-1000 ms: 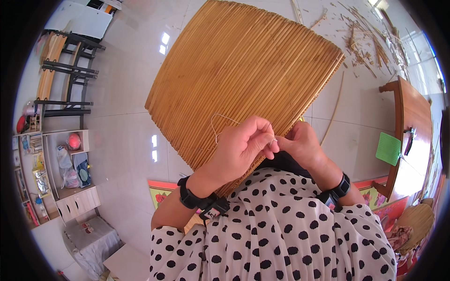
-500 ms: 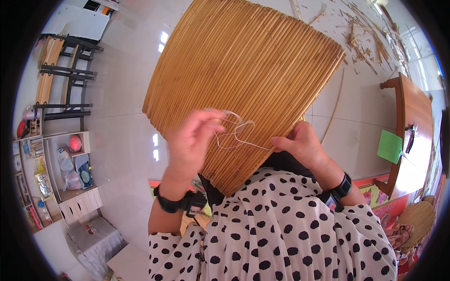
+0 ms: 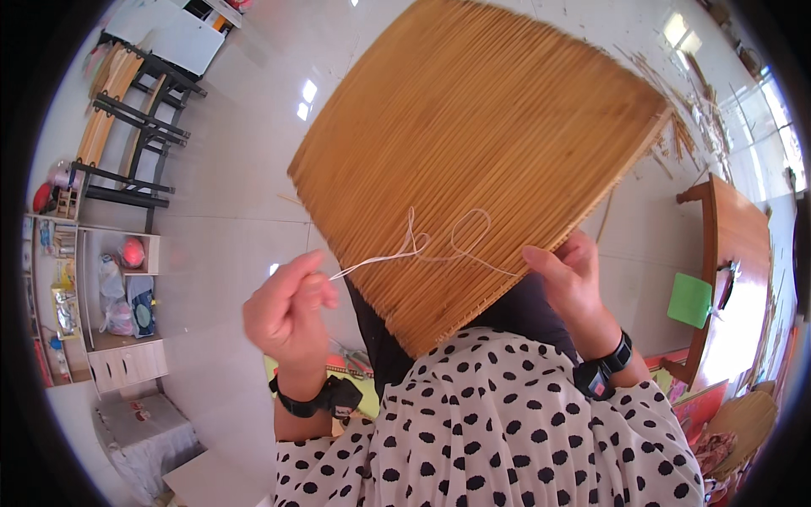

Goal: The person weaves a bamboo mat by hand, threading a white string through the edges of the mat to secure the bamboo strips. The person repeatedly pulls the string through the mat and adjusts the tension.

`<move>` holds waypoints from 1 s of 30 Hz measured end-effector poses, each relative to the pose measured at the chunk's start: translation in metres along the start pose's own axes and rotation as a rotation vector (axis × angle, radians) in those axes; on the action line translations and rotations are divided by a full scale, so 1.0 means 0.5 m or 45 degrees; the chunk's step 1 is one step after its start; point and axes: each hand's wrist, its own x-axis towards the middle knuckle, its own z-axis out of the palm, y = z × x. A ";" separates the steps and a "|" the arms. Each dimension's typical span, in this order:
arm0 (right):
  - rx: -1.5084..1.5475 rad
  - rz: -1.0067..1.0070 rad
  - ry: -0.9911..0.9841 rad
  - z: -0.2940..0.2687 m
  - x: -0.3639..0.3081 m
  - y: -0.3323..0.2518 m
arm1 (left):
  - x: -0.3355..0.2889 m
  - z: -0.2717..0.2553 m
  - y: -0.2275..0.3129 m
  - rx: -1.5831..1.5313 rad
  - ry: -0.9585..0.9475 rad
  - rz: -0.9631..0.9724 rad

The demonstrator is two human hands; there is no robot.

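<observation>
A large mat of thin golden-brown stalks (image 3: pixel 481 127), laid side by side, tilts across my lap with its far corners raised away from me. My right hand (image 3: pixel 570 275) grips its near right edge, thumb on top and fingers behind. Off the mat's left side, my left hand (image 3: pixel 290 306) is closed in a pinch on a white thread (image 3: pixel 393 256). The thread runs doubled from the fingertips onto the mat, loops loosely there, and trails to the edge by my right thumb. Whether a needle is between the left fingers cannot be seen.
Loose sticks and scraps (image 3: pixel 701 127) litter the floor at the far right. A wooden table (image 3: pixel 739 245) with a green card (image 3: pixel 690 300) stands at right. Black-framed benches (image 3: pixel 139 127) and a shelf unit (image 3: pixel 127 342) line the left. A tool (image 3: pixel 356 359) lies beside my lap.
My left hand has moved left and down from above the mat, drawing the thread out past its left edge. The mat appears shifted right in view, with my right hand still at its edge.
</observation>
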 end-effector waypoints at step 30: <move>-1.424 -0.464 -0.053 0.213 0.103 -0.088 | -0.049 0.045 -0.001 0.012 -0.161 -0.166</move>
